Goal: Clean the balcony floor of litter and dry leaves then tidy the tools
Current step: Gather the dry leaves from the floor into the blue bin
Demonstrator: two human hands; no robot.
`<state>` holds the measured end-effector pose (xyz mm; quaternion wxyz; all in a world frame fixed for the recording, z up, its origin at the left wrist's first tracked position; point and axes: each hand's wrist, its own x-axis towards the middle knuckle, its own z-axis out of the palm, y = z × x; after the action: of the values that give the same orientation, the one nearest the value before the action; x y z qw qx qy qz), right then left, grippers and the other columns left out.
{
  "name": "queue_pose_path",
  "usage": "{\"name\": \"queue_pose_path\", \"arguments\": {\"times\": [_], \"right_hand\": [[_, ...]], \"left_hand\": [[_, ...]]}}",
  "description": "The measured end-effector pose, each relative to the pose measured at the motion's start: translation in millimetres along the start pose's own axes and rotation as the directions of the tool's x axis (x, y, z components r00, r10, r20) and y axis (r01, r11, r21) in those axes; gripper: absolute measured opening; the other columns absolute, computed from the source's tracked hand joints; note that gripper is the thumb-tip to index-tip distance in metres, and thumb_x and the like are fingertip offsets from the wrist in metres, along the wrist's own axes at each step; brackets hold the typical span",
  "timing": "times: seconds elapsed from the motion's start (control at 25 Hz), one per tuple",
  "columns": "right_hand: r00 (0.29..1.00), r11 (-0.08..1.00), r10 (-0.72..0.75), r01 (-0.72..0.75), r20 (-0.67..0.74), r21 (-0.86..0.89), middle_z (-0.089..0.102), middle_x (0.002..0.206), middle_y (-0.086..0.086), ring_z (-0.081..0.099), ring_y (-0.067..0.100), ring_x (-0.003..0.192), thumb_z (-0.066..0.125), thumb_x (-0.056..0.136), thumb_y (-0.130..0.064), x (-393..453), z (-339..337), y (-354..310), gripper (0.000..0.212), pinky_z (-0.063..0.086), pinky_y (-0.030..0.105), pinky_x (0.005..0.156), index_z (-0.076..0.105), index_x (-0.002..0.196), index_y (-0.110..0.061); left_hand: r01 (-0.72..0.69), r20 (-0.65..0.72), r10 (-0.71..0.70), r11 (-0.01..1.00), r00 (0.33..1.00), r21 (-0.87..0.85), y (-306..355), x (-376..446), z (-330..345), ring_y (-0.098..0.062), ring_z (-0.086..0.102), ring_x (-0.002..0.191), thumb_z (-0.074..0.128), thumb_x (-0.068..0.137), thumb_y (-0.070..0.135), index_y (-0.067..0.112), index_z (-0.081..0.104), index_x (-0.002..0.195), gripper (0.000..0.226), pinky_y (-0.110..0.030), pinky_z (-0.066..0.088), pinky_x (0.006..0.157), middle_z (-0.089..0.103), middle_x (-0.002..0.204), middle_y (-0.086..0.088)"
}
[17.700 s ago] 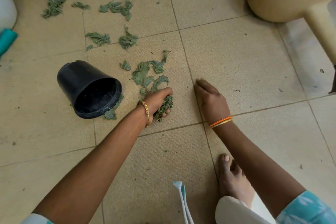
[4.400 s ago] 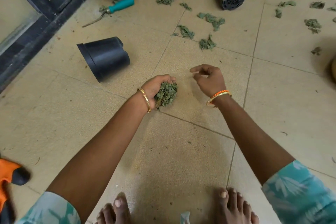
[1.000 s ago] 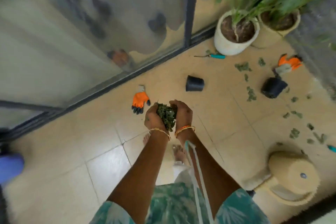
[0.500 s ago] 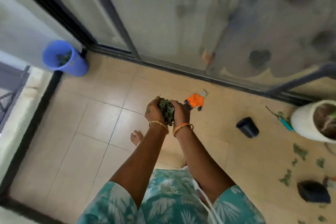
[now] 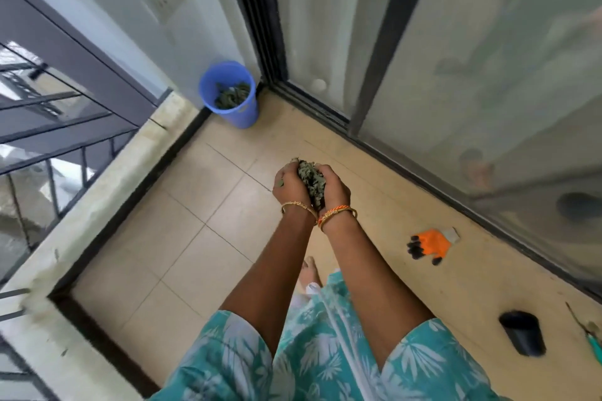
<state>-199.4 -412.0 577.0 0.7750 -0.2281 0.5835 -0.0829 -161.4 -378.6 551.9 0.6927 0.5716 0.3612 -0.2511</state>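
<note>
Head view: left hand (image 5: 291, 184) & right hand (image 5: 336, 187) still cup the leaves (image 5: 311, 180); blue bin (image 5: 242, 114) now ahead, so dumping is near.

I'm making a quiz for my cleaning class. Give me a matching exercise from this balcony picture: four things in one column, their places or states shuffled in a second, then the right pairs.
Things:
1. blue bucket
2. orange glove
3. black pot
4. dry leaves

Places or states:
A. tipped on its side on the tiles
B. cupped between left hand and right hand
C. upright in the corner, leaves inside
D. flat on the floor by the glass door

Pairs: 1-C, 2-D, 3-A, 4-B
</note>
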Motion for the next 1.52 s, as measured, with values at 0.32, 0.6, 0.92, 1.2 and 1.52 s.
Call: {"name": "queue_pose_path", "arguments": {"times": [0.32,0.6,0.92,1.2,1.52], "right_hand": [[0.997,0.999,0.038,-0.038,0.062,0.009,0.068,0.072,0.012,0.063,0.023,0.061,0.066,0.08,-0.011,81,174,-15,0.015,0.054,0.027,0.061,0.066,0.069,-0.003],[0.998,0.998,0.059,-0.059,0.02,-0.036,0.071,0.074,0.013,0.067,0.024,0.06,0.071,0.074,-0.017,172,295,-31,0.013,0.055,0.029,0.057,0.069,0.071,-0.004],[0.998,0.989,0.028,-0.036,-0.058,-0.141,0.073,0.092,0.012,0.069,0.031,0.09,0.078,0.057,-0.043,338,399,-9,0.046,0.056,0.045,0.083,0.072,0.085,-0.008],[0.999,0.988,-0.004,-0.005,-0.054,-0.154,0.064,0.116,0.009,0.059,0.028,0.107,0.064,0.071,-0.035,492,464,21,0.046,0.045,0.047,0.099,0.065,0.11,-0.009],[0.99,0.983,0.083,-0.1,-0.114,-0.152,0.055,0.127,0.005,0.052,0.02,0.116,0.051,0.094,-0.023,518,441,27,0.034,0.046,0.029,0.081,0.056,0.123,-0.005]], "left_hand": [[-0.046,-0.075,0.04,0.996,0.996,-0.077,130,128,40,-0.022,0.058,0.07,0.066,0.078,0.016,0.005,0.067,0.085,0.014,-0.034,0.052,0.067,0.063,0.078,-0.012],[0.062,-0.075,-0.072,0.989,0.995,-0.134,211,250,79,-0.026,0.062,0.08,0.067,0.054,0.04,0.011,0.068,0.083,0.041,-0.041,0.053,0.079,0.065,0.086,-0.01],[0.139,0.021,-0.139,0.99,0.99,0.014,249,427,120,-0.026,0.064,0.07,0.055,0.084,0.016,0.007,0.067,0.089,0.015,-0.028,0.053,0.057,0.068,0.08,-0.01],[0.173,0.116,-0.205,0.956,0.972,0.239,255,596,126,-0.014,0.063,0.056,0.042,0.096,0.032,0.017,0.062,0.082,0.029,-0.016,0.046,0.047,0.067,0.058,0.001],[0.06,0.041,-0.094,0.861,0.995,0.505,246,629,105,-0.022,0.053,0.084,0.053,0.089,0.025,0.015,0.06,0.101,0.016,-0.032,0.045,0.074,0.056,0.088,-0.004]]}}
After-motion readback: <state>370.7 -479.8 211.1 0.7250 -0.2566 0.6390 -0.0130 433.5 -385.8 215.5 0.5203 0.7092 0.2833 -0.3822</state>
